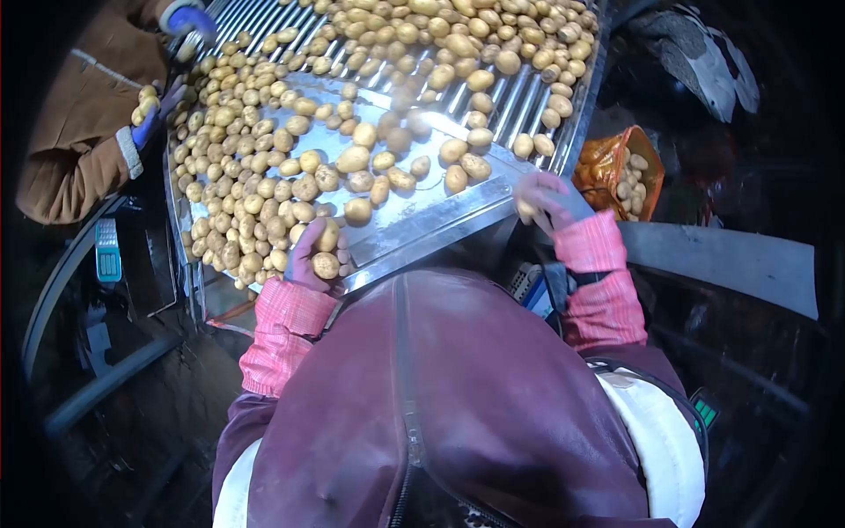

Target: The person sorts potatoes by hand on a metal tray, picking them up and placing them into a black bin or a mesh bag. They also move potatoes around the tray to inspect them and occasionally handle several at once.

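My left hand [304, 262] is at the near edge of the metal tray [414, 224], its fingers curled around a couple of potatoes [326, 265]. My right hand [553, 201], slightly blurred, hovers by the tray's right corner with its fingers closed on a single potato [525, 211], mostly hidden behind them. Both hands wear thin purplish gloves below pink cuffs. A dense heap of potatoes [255, 185] covers the tray's left side, and a few loose ones [456, 178] lie on its right half.
Metal rollers [519, 101] carrying more potatoes lie beyond the tray. At the left, a co-worker's gloved hand [150, 119] holds potatoes; their other hand [189, 22] is above it. An orange mesh sack [603, 167] with potatoes stands right, near a grey curved strip [722, 260].
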Available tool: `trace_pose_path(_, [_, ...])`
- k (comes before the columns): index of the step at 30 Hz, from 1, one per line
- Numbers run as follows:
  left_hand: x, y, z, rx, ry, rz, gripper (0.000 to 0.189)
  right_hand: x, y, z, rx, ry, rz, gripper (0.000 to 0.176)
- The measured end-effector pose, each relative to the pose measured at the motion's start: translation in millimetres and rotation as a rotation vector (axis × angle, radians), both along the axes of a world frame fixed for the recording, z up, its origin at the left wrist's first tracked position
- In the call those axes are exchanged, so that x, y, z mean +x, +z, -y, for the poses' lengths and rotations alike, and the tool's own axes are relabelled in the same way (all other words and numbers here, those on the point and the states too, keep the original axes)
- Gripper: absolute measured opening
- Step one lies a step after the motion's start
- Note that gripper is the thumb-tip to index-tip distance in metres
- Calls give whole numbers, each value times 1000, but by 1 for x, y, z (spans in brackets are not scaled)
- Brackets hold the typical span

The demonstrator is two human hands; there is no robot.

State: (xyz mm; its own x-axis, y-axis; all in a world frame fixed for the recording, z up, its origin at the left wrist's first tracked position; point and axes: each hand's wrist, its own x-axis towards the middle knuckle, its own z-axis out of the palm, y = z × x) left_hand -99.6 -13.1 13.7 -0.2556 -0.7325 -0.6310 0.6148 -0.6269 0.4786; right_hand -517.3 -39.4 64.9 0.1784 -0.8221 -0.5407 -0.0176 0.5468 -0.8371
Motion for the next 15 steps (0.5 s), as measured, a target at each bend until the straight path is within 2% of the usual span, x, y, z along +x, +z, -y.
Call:
trace_pose_path(3, [-3,6,6,37,-13,3,38,-33,-29,-53,183,97,-101,21])
trace_pose_path(6, [-7,4,8,44,-38,34,41,-18,-71,-72,-55,127,-600,19])
trace_pose_path(9, [-7,6,7,45,-45,59,42,-8,-60,-62,-83,256,-643,27])
trace_pose_path(10, [-7,6,7,46,-42,62,43,6,-28,-48,171,192,-509,25])
trace_pose_path(13, [-7,4,7,42,-39,35,43,44,32,3,-180,343,-772,23])
trace_pose_path(15, [-7,4,7,22,-29,25,44,51,-12,32,-641,375,-1014,24])
